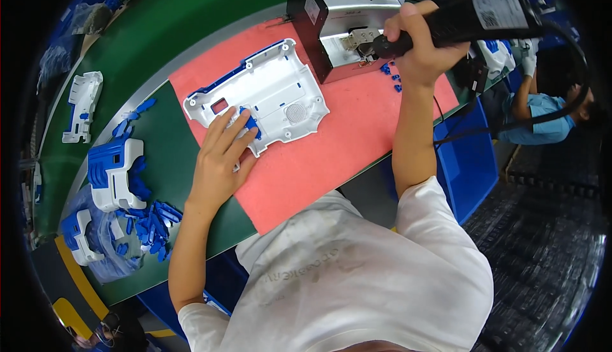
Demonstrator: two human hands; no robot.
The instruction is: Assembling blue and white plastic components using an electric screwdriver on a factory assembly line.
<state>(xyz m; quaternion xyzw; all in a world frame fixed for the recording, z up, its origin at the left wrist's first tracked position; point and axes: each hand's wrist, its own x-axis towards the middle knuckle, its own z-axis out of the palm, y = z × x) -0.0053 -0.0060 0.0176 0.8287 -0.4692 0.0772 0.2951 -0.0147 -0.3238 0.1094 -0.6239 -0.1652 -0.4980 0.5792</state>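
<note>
Hands apart: left hand (pixel 220 158), fingers extended, rests on a white plastic housing shell (pixel 271 87), left of centre on a pink mat (pixel 299 180); right hand (pixel 422 52), upper right, grips a black power screwdriver (pixel 468 19).

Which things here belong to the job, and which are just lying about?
Seemingly in use:
white plastic shell and small blue part, at the left hand
black corded screwdriver, in the right hand
open-fronted machine, at its tip
pink mat

Seemingly lying about:
pile of blue parts
blue-and-white housings
blue bin
</note>
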